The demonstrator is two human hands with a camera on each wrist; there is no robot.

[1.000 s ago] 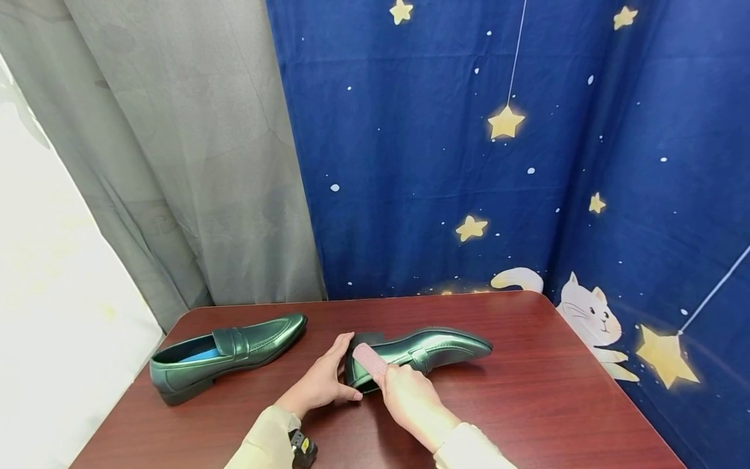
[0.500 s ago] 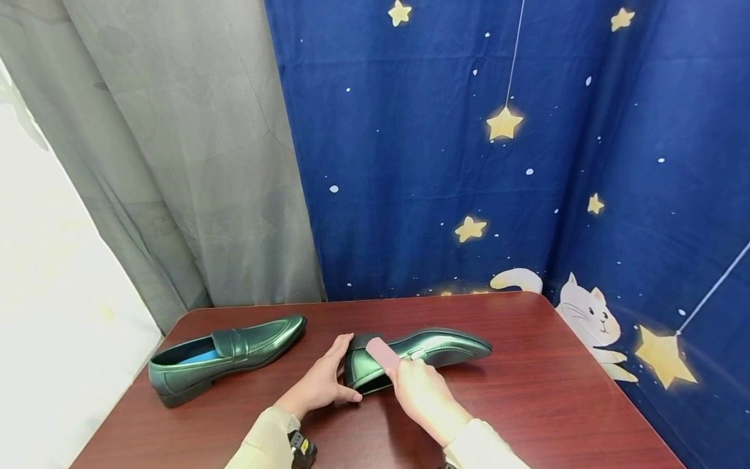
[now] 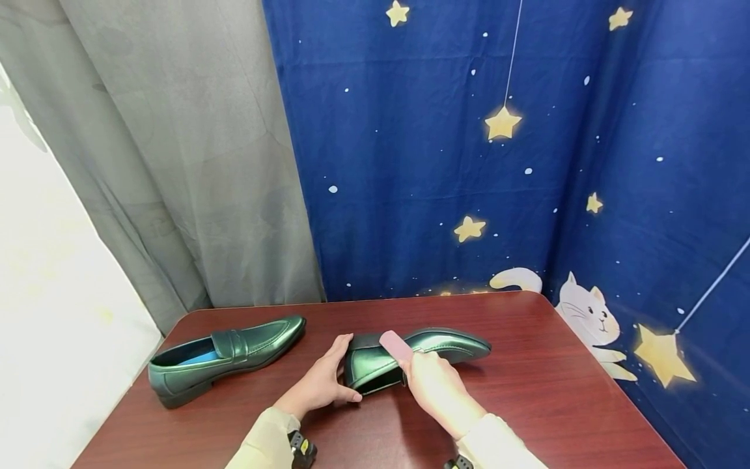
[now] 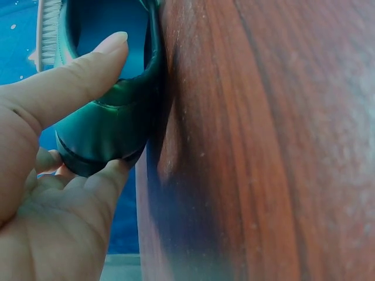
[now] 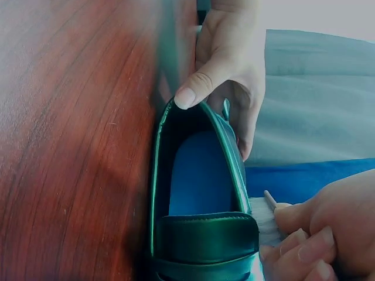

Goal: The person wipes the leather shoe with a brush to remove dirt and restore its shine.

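A shiny green loafer (image 3: 454, 345) lies on its side on the table, its opening toward me and its toe to the right. At its heel, my left hand (image 3: 319, 385) grips it, the thumb over the opening's rim and fingers against the heel in the left wrist view. My right hand (image 3: 436, 394) holds a brush with a pink back (image 3: 396, 346). White bristles (image 5: 262, 218) show in the right wrist view, against the upper side of the loafer. A blue insole (image 5: 202, 175) is visible inside.
The matching green loafer (image 3: 228, 355) stands upright on the left of the reddish-brown table (image 3: 545, 391). Behind the table hang a grey curtain (image 3: 193, 163) and a blue curtain with stars (image 3: 410, 163).
My right hand has slid the brush rightward along the loafer, from near the heel toward the middle. The left hand and both shoes stay in place.
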